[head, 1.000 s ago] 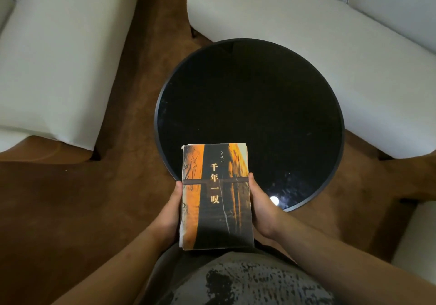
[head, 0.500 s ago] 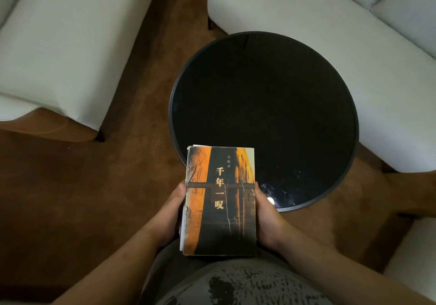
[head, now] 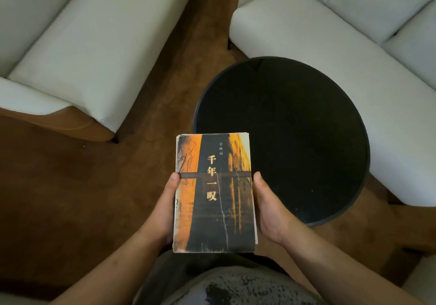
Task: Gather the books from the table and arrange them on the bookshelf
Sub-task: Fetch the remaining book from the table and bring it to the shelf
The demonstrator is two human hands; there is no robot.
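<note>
The left hand (head: 162, 210) is clasping the left edge of the book (head: 214, 193) and the right hand (head: 269, 212) the right edge, both equally near. The book is hanging flat by the near-left rim of the table (head: 306, 139), long axis running near to far. No bookshelf is showing.

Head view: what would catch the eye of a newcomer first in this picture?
The orange and black book stands out most, held flat in the lower middle, the left hand and right hand gripping its long edges. Behind it to the right stands a round black table, with a white sofa at the upper right and a white armchair at the upper left.
</note>
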